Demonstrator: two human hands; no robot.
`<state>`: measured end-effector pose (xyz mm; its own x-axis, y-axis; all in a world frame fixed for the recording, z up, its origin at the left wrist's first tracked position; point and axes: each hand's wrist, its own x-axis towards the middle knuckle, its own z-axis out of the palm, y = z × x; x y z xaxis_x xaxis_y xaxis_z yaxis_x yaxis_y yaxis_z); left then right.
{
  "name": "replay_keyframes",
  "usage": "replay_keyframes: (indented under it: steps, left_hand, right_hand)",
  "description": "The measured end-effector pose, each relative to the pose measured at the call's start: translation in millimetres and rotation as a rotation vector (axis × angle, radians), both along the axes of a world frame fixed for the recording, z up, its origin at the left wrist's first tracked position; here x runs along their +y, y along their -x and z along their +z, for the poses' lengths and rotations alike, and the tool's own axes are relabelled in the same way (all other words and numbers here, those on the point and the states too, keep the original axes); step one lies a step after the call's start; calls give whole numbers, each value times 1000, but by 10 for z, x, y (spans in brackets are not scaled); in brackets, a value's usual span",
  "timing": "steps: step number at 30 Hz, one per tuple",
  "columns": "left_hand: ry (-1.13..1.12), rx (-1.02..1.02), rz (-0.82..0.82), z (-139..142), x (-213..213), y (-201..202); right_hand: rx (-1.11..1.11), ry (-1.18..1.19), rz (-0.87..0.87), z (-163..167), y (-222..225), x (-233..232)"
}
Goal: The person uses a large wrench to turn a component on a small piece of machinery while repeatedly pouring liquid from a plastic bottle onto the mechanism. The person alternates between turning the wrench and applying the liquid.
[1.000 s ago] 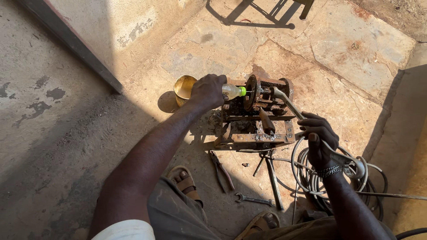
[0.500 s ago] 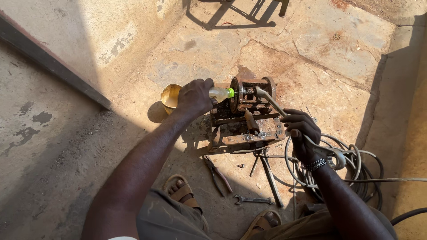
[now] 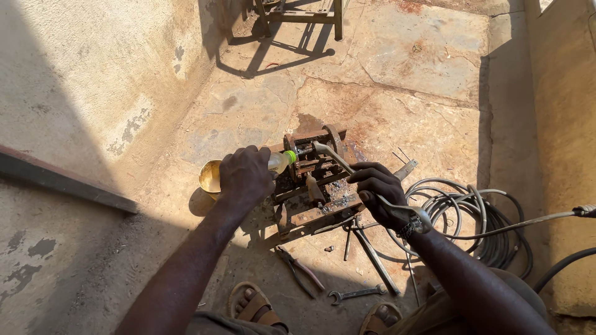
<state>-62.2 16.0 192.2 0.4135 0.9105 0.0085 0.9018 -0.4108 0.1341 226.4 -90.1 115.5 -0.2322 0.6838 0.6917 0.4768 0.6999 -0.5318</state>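
Observation:
My left hand (image 3: 246, 175) grips a small clear plastic bottle (image 3: 280, 162) with a green cap, tipped sideways so its cap points at the rusty metal machine (image 3: 313, 189) on the stone floor. My right hand (image 3: 379, 189) holds a long steel spanner (image 3: 340, 162); its far end sits on a part at the top of the machine and its ring end sticks out past my wrist. A shallow yellow bowl (image 3: 209, 177) stands on the floor just left of my left hand, partly hidden by it.
Pliers (image 3: 299, 270) and a small spanner (image 3: 356, 294) lie on the floor near my sandalled feet (image 3: 253, 308). Coiled grey cable (image 3: 481, 217) lies at the right by a wall. A metal stand (image 3: 304, 12) is at the top, a concrete wall at the left.
The view has shifted, so the machine sits lower and more central. My right hand has moved up along the spanner toward the machine. My left hand keeps the bottle tipped at the machine.

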Motion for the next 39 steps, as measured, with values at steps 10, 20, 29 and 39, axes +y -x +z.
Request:
replay_keyframes:
  steps: [10,20,29,39]
  left_hand:
    - [-159,-215,-151,221,-286,-323]
    - [-471,-262,-492,762,-491,-1377]
    - [-264,-452,-387,841,-448,-1054]
    - [165,-136,-96,22,-652,-574]
  right_hand:
    - [-266,262,-139,320,-320,148]
    - [-100,250,-154,648,-199,620]
    - [679,573,-178,202,-374,837]
    - [998,668,-27,-175,-389,816]
